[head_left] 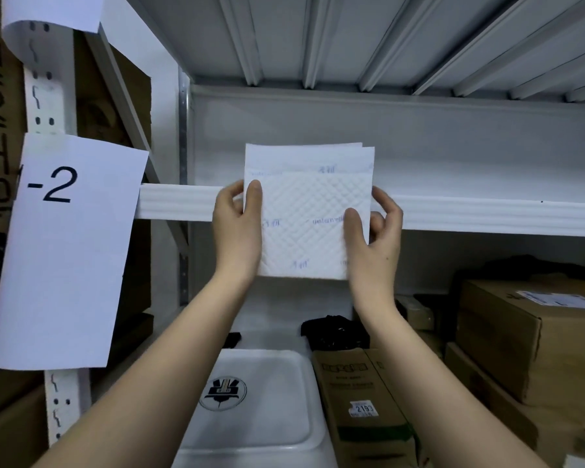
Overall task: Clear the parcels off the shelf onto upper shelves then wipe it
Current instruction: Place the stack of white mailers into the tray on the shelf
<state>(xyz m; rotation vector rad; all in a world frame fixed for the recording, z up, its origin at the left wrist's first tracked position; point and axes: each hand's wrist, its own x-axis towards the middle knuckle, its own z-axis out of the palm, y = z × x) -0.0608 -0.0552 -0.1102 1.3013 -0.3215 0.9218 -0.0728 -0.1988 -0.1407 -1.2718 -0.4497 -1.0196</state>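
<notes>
Two hands hold folded wipe [309, 211] upright before shelf edge [487, 214]. Left hand [238, 228] pinches left edge, right hand [374, 238] pinches right edge. Wipe likely light, soft, floppy; grip edges, then flatten under palm on shelf.

A white cloth [309, 214] is quilted in diamonds, with blue print. Brown boxes [527, 336] and a white shelf [487, 214] are seen.

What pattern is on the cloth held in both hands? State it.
White wiping cloth with quilted diamond embossing and faint blue print; head view.
</notes>
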